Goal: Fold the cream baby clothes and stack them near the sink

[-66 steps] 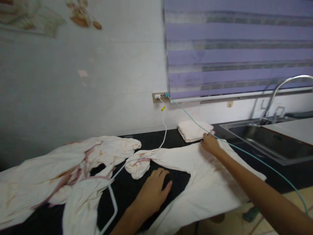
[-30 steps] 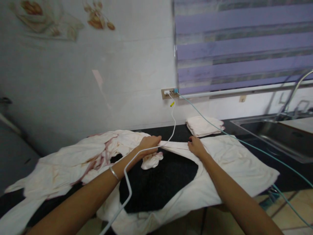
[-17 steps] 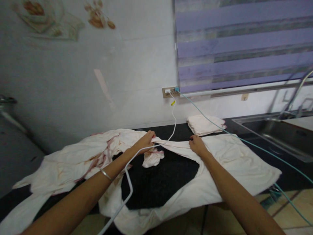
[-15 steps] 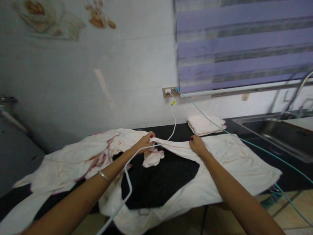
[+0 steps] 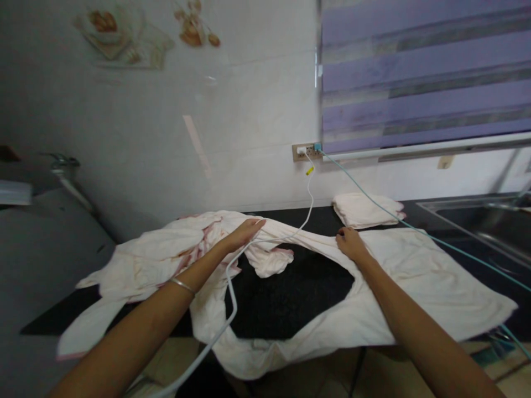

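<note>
A white garment [image 5: 406,276] lies spread on the black countertop [image 5: 298,293], with a narrow strip of cloth running along the back and a wider one curving over the front edge. My left hand [image 5: 248,232] is closed around the narrow strip, beside a heap of pale cloth [image 5: 153,260] with pinkish-brown stains. On the same strip, where it meets the wide flat part, my right hand [image 5: 350,243] rests with curled fingers pinching the fabric. Between my arms the cloth frames an opening that shows the dark counter.
A white power cable [image 5: 234,298] crosses over the cloth and my left forearm from the wall socket [image 5: 306,151]. A teal cable [image 5: 390,225] runs to the right. Folded white cloth [image 5: 367,210] lies at the back, and a steel sink [image 5: 498,226] is at far right.
My left hand has lifted and moved slightly back with the strip, which now runs up to it in a smoother arc. My right hand keeps its place on the cloth. The view has shifted left.
</note>
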Available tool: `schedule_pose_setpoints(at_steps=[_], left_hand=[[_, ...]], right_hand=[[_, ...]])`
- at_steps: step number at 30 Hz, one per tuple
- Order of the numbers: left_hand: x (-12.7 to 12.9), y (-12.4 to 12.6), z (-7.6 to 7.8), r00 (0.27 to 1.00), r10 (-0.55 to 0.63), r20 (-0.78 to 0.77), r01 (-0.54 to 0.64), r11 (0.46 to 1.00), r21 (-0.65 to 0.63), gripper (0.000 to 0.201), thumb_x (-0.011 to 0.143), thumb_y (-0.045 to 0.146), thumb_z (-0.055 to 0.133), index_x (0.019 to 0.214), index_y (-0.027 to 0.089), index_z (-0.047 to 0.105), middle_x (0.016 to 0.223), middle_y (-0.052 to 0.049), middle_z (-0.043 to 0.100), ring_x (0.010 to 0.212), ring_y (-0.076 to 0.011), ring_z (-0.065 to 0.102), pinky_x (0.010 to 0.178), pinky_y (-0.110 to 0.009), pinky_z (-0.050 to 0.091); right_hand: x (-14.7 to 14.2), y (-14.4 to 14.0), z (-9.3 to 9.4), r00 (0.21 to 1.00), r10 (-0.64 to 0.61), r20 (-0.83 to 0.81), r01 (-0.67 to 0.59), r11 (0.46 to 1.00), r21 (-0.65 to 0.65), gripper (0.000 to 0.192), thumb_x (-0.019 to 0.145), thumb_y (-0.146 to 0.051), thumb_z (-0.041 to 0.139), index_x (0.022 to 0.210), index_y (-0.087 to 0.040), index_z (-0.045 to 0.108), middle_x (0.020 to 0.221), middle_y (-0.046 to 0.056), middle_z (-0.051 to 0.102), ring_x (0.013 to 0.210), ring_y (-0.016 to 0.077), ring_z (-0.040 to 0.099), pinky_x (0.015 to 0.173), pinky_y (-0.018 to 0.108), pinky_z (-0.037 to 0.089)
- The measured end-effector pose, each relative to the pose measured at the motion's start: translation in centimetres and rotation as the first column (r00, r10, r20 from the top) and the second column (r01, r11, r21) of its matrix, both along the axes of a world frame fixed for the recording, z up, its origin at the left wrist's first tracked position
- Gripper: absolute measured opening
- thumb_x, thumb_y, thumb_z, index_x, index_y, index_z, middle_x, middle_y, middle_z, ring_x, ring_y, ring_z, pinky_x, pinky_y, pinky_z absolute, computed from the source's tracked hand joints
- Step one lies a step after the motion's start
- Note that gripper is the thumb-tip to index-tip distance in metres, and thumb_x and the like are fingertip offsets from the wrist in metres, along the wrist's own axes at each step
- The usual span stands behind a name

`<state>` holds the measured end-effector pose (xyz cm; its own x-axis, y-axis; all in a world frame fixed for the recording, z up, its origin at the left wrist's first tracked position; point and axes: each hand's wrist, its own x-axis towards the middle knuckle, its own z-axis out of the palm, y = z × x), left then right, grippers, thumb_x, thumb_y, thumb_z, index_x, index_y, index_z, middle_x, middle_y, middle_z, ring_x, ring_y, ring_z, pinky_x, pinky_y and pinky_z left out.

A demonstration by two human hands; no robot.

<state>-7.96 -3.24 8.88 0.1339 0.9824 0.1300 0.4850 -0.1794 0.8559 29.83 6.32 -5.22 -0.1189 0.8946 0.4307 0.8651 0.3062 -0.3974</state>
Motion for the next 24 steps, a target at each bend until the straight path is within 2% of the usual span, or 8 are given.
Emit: schedule_pose_setpoints(at_steps=[3,7,9,12,17,20,22,24], left_hand=[[1.3,-0.6,0.9,0.99,-0.026,0.138,0.04,0.994,-0.1,0.062,0.078,0.072,0.067,0.1,0.014,0.073,0.093,-0.01,0.077,0.096,-0.029,0.07,0.083,-0.036,0.055],[1.7,-1.0,2.8,0.989,-0.1,0.11,0.114,0.985,-0.127,0.055,0.079,0.065,0.071,0.104,0.016,0.071,0.096,-0.007,0.076,0.091,-0.0243,0.069,0.078,-0.031,0.054],[1.2,-0.8,3.9,0.992,-0.113,0.061,0.119,0.985,-0.125,0.048,0.076,0.06,0.075,0.096,0.017,0.069,0.087,-0.004,0.073,0.077,-0.019,0.065,0.068,-0.027,0.051],[-0.2,0.1,5.4,0.997,-0.079,0.001,0.078,0.988,-0.136,0.044,0.069,0.057,0.08,0.075,0.018,0.06,0.065,0.001,0.058,0.057,-0.0114,0.049,0.052,-0.022,0.038],[-2.9,1.5,7.3,0.985,-0.078,-0.154,0.072,0.996,-0.044,0.052,0.076,0.065,0.068,0.056,0.021,0.049,0.052,0.001,0.044,0.052,-0.0113,0.037,0.05,-0.025,0.029],[-3.2,1.6,6.7,0.926,-0.014,-0.377,0.019,1.0,0.008,0.052,0.072,0.067,0.07,0.055,0.021,0.052,0.049,0.001,0.047,0.05,-0.0123,0.038,0.05,-0.025,0.027],[-2.2,1.4,5.2,0.875,0.038,-0.482,-0.01,0.998,0.061,0.048,0.066,0.065,0.075,0.06,0.021,0.06,0.054,0.0,0.056,0.054,-0.0147,0.046,0.052,-0.024,0.03],[-0.3,1.1,3.1,0.87,0.064,-0.49,-0.022,0.996,0.09,0.044,0.064,0.063,0.078,0.069,0.021,0.067,0.062,-0.001,0.064,0.06,-0.0175,0.055,0.055,-0.024,0.034]], right_hand=[[-0.1,-0.3,0.2,1.0,0.0,0.009,0.0,1.0,0.007,0.027,0.093,-0.022,0.052,0.108,-0.009,0.07,0.108,0.019,0.069,0.106,0.0261,0.062,0.095,0.032,0.043],[-0.1,-0.6,0.4,1.0,0.012,0.022,-0.013,1.0,0.012,0.028,0.094,-0.023,0.051,0.111,-0.009,0.069,0.111,0.019,0.068,0.109,0.0259,0.061,0.096,0.032,0.043],[-0.1,-0.7,0.5,0.999,0.02,0.027,-0.02,1.0,0.011,0.029,0.095,-0.024,0.051,0.112,-0.008,0.069,0.112,0.019,0.067,0.109,0.0261,0.061,0.097,0.033,0.043],[-0.1,-0.8,0.6,0.999,0.015,0.033,-0.015,1.0,0.008,0.03,0.096,-0.024,0.05,0.113,-0.008,0.069,0.112,0.02,0.067,0.108,0.0271,0.061,0.097,0.034,0.043],[-0.2,-1.6,1.1,0.993,-0.07,0.092,0.073,0.997,-0.03,0.031,0.094,-0.025,0.052,0.116,-0.009,0.068,0.118,0.022,0.066,0.111,0.0309,0.062,0.096,0.037,0.043],[-0.4,-2.1,1.4,0.984,-0.128,0.12,0.133,0.99,-0.035,0.031,0.094,-0.026,0.053,0.118,-0.011,0.066,0.121,0.022,0.065,0.114,0.033,0.061,0.1,0.04,0.041],[-0.5,-2.4,1.5,0.981,-0.149,0.123,0.153,0.988,-0.028,0.031,0.094,-0.027,0.053,0.119,-0.012,0.064,0.122,0.022,0.064,0.116,0.0334,0.06,0.102,0.042,0.04],[-0.5,-2.4,1.5,0.98,-0.157,0.123,0.161,0.987,-0.024,0.033,0.094,-0.027,0.054,0.12,-0.011,0.064,0.122,0.023,0.064,0.116,0.0336,0.06,0.101,0.042,0.04]])
